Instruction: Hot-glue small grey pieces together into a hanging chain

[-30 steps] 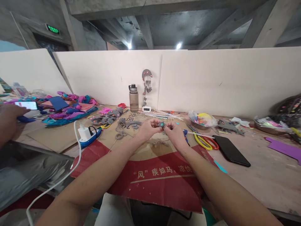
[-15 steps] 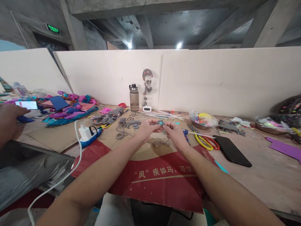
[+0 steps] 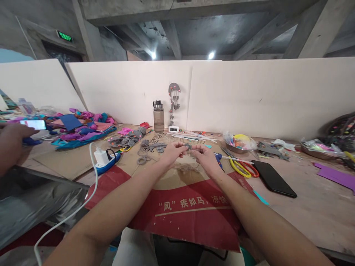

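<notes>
My left hand (image 3: pixel 174 152) and my right hand (image 3: pixel 204 155) meet over a sheet of cardboard (image 3: pixel 177 192) with a red printed band. Both pinch a small grey felt piece (image 3: pixel 189 146) between thumbs and fingertips. Thin loose threads (image 3: pixel 188 168) lie on the cardboard just below my hands. Several grey felt cutouts (image 3: pixel 149 147) lie to the left, beyond my left hand.
A water bottle (image 3: pixel 158 116) and a hanging grey felt ornament (image 3: pixel 173 99) stand at the white back wall. Yellow and red scissors (image 3: pixel 244 167) and a black phone (image 3: pixel 273 178) lie to the right. A white charger on a blue power strip (image 3: pixel 104 158) sits left. Another person's hand (image 3: pixel 11 142) holds a phone far left.
The small piece has turned between my fingertips: its teal spot showed earlier and now only grey shows. My hands stay at the same spot.
</notes>
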The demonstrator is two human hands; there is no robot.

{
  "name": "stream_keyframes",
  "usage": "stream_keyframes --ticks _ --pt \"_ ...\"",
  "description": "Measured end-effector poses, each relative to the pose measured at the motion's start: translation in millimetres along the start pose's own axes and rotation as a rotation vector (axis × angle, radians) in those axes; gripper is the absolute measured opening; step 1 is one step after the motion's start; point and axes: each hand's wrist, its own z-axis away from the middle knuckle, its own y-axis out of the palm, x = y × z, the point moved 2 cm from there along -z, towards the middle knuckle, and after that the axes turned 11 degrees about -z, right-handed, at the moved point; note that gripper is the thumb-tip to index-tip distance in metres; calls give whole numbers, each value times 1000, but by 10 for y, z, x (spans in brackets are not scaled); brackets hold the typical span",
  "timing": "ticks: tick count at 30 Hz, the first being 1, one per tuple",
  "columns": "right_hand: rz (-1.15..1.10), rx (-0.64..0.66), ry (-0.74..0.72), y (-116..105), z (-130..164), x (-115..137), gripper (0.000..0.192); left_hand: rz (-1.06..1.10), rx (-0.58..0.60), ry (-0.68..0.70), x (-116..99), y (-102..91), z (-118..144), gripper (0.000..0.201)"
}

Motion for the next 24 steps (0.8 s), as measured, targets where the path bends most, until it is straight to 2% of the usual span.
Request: stream_keyframes --ticks 4,8,14,20,24 --pt "-43 12 15 10 -1 -12 30 155 34 -45 12 12 -9 22" --pt "4 -31 -19 -10 -12 -35 27 164 69 -46 22 42 1 27" --pt "79 -50 -56 -50 -27 -29 20 -27 160 -45 -22 62 45 21" --pt "189 -17 -77 -59 -26 41 16 -283 120 90 -10 -12 5 16" --pt "290 1 -119 -32 11 124 14 -307 137 69 32 -26 -20 16"
